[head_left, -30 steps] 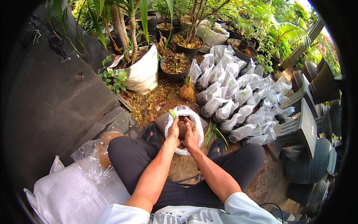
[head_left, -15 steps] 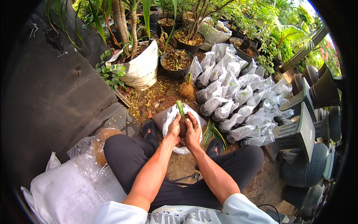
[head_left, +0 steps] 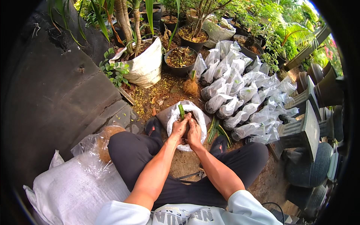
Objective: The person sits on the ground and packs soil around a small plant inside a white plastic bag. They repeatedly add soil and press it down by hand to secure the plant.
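Observation:
Both soil-stained hands meet over the open white sack [head_left: 204, 125] between my feet. My left hand [head_left: 180, 128] is closed against one side of a dark brown clump of soil [head_left: 186, 130], its fingers reaching over the top. My right hand [head_left: 194, 132] wraps the other side, fingertips touching those of the left. A short green plant cutting [head_left: 181, 111] stands up just beyond my left fingers. Its lower end is hidden, so whether it sits in the clump cannot be told. The palms and most of the clump are covered by my fingers.
Rows of translucent plastic bags [head_left: 240, 93] with dark filling stand at the right. Cut green leaves [head_left: 213, 129] lie by my right foot. A fibrous brown ball with a stem [head_left: 191, 87] sits ahead, near a black pot [head_left: 180, 63]. A stuffed white sack [head_left: 75, 187] lies left.
My hands have drawn closer together, and the fingers now fold over the clump that was more exposed between them. The green cutting shows less above the hands. The view has shifted slightly.

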### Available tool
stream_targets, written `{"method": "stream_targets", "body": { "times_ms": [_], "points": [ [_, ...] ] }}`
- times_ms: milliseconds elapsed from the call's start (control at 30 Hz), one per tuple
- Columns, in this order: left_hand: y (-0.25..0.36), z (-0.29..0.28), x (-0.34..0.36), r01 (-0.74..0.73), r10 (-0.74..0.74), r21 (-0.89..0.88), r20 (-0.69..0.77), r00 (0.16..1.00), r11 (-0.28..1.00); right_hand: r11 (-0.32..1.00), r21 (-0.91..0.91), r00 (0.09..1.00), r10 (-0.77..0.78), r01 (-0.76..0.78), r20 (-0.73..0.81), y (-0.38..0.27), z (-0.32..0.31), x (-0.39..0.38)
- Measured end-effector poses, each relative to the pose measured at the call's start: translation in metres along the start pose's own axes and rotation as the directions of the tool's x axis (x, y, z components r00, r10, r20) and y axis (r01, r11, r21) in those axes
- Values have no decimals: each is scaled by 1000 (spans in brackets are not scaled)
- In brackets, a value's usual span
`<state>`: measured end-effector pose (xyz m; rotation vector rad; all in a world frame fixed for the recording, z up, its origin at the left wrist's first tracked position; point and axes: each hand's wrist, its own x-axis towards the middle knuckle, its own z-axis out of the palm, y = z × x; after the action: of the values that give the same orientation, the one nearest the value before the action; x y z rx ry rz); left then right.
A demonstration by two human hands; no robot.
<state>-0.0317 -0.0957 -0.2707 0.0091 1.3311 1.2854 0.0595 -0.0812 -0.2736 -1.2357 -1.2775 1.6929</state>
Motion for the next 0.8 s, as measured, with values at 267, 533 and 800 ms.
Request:
{"method": "stream_targets", "body": {
  "times_ms": [267,533,800],
  "points": [
    [1,-46,31,-25,33,31,-289,957,999,634,-767,992,123,-93,-19,56,-42,42],
    [-5,-58,39,95,-106,-104,-109,988,990,270,-905,893,224,328,391,124,-35,27],
    [-5,-47,30,183,-185,-31,-69,980,983,770,-620,988,136,-148,-67,99,-45,54]
  ]
}}
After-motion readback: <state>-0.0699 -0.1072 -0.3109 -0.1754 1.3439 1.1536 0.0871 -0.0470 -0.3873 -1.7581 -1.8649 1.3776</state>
